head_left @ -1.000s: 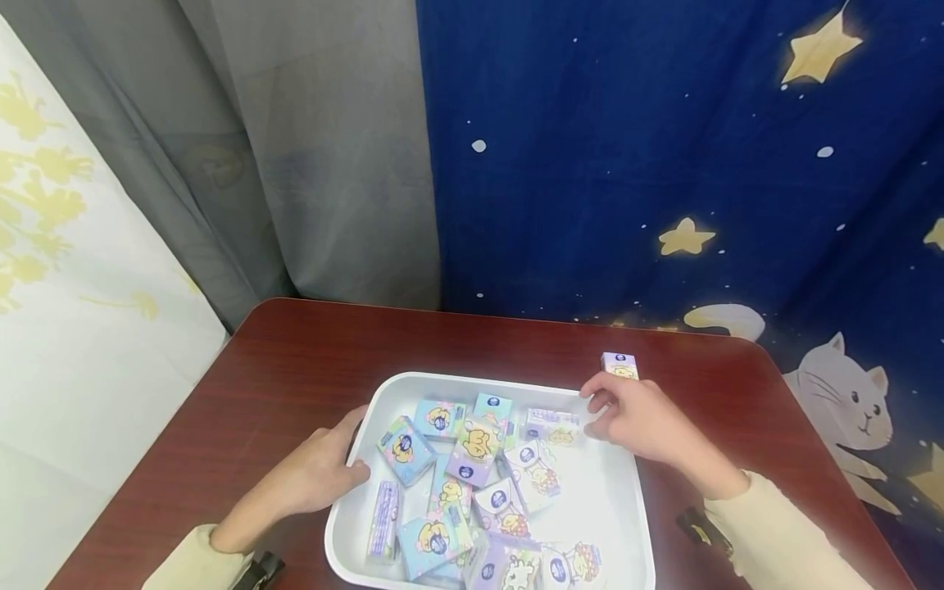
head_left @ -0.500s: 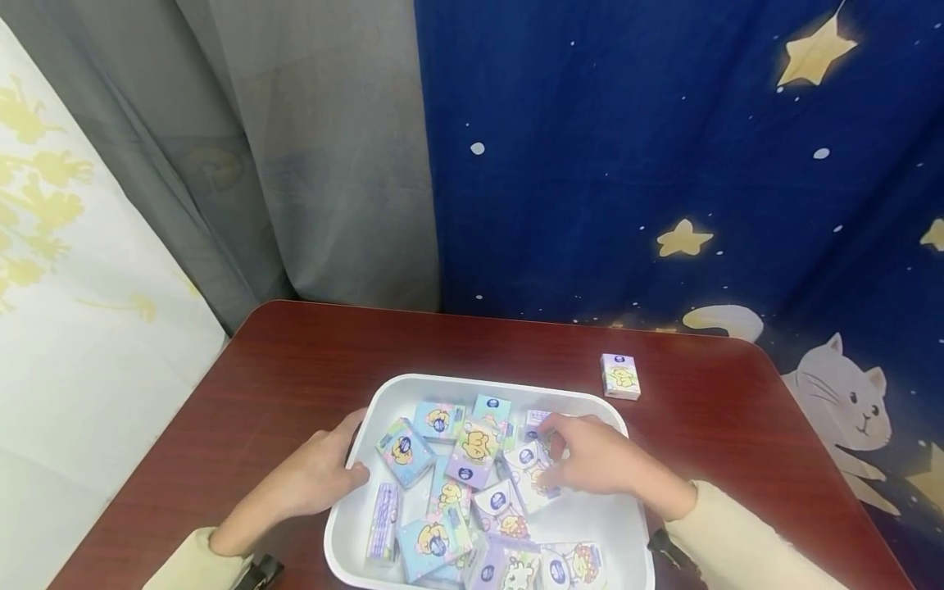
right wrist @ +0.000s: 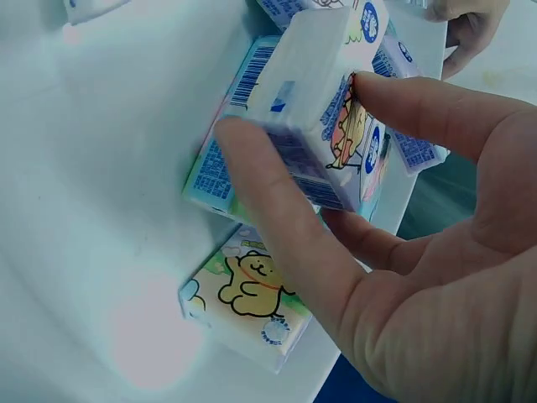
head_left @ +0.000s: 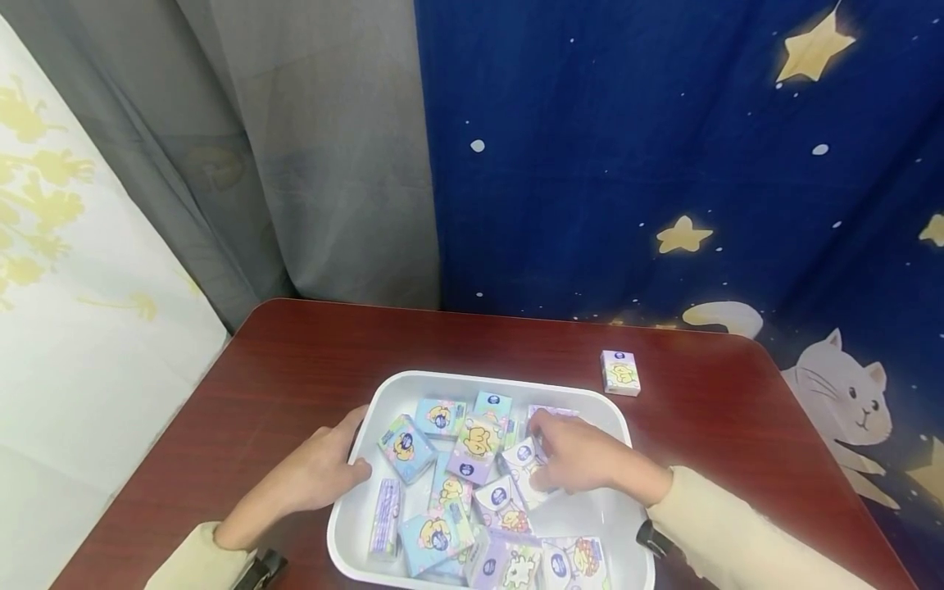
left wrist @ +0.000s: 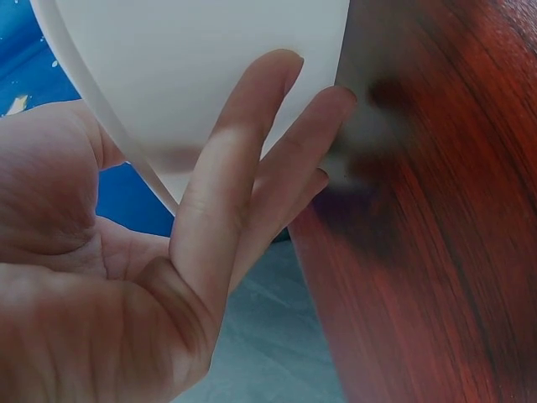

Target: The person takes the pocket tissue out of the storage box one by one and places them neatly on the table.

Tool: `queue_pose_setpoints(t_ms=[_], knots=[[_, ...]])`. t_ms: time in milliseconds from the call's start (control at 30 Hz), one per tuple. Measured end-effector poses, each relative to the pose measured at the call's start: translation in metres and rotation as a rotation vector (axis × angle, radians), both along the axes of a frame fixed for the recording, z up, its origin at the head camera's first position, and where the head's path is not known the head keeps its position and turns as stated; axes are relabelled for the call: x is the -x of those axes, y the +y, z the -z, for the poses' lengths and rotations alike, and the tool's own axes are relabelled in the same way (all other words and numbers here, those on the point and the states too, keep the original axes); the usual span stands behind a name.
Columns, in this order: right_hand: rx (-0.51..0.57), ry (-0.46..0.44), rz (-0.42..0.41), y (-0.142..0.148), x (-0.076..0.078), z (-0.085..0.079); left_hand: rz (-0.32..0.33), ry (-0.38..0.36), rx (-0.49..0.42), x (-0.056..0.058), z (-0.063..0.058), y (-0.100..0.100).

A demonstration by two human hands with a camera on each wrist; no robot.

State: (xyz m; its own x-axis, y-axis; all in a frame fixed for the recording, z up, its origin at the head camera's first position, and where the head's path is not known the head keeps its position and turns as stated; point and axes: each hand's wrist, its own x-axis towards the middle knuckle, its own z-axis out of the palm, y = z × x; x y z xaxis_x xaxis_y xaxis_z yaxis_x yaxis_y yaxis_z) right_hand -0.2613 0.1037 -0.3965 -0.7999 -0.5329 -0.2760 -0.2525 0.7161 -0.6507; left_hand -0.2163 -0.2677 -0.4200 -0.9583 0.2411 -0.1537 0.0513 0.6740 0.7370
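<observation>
The left hand (head_left: 320, 469) grips the tray (head_left: 583, 515) at nine o'clock — the right hand (head_left: 578, 455), fingers pinching a white packet (head_left: 525, 469), should squeeze lightly.

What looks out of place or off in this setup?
One lone tissue pack lies on the wooden table, beyond the white tray's far right corner; the other packs are in the tray, jumbled at angles, some overlapping. No spill visible.

- Glare is caught inside the white tray (right wrist: 92, 201), a patch burned out, right-wrist view!
- Beside the tray, the table (left wrist: 453, 218) is smudged by blurred dark patches, left-wrist view.
</observation>
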Motion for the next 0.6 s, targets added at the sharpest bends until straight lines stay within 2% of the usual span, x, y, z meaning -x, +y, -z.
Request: queue_pose_setpoints(t_ms=[67, 200, 433, 600], knots=[[0.02, -0.037, 0.019, -0.002, -0.002, -0.005, -0.001, -0.001, 0.005, 0.0, 0.0, 0.0], [0.039, -0.054, 0.008, -0.002, -0.002, -0.007, -0.009, -0.01, 0.012, 0.0, 0.001, 0.0], [0.075, 0.001, -0.063, 0.009, 0.002, -0.011, -0.007, -0.002, 0.015, 0.0, 0.002, 0.0], [0.138, -0.007, -0.057, 0.021, 0.006, -0.015, -0.008, -0.008, 0.009, 0.0, 0.001, 0.0]])
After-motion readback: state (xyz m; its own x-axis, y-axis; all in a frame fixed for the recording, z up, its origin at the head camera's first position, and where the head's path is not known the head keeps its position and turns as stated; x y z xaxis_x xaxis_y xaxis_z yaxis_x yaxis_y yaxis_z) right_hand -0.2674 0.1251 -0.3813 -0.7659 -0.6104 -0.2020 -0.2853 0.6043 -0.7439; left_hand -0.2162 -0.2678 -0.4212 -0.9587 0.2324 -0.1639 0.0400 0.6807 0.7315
